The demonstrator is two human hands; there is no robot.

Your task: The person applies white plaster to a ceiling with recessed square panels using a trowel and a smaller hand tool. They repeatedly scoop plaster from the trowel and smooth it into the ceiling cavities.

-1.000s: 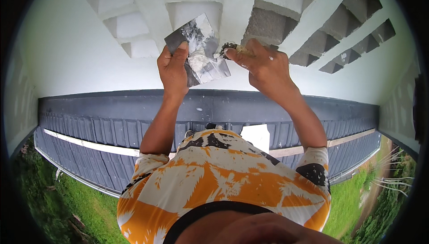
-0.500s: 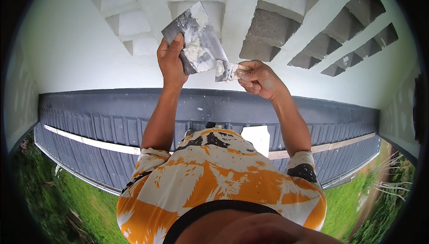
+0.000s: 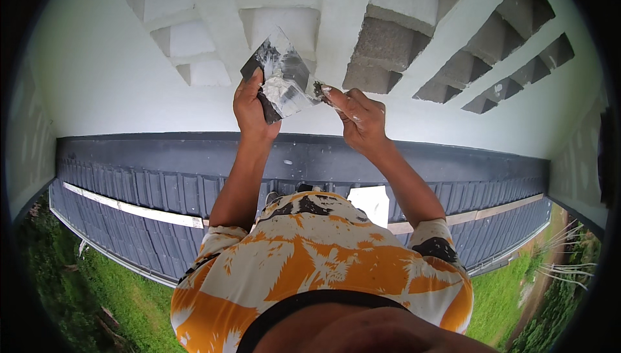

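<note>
My left hand (image 3: 253,108) grips a dark, flat square plate (image 3: 299,72) by its near left edge, thumb on top. White filler paste (image 3: 277,86) lies in a lump on the plate's middle, with smears around it. At the plate's right corner, my right hand (image 3: 363,117) pinches a small paste-smeared scraper (image 3: 317,90), now seen nearly edge-on and largely hidden by the fingers. The scraper is at the plate's edge; whether it touches cannot be made out. White paste spots show on my right fingers.
Ahead stands a white wall (image 3: 440,117) with recessed block openings (image 3: 387,42), some grey, some painted white. Below it runs a dark ribbed metal roof (image 3: 155,191), with long wooden strips (image 3: 129,206) and a white sheet (image 3: 370,203) on it. Grass (image 3: 139,295) lies beyond the roof's edge.
The plate has tilted and dropped slightly toward me with my left hand. My right hand has moved left and turned, so the scraper's broad face no longer shows.
</note>
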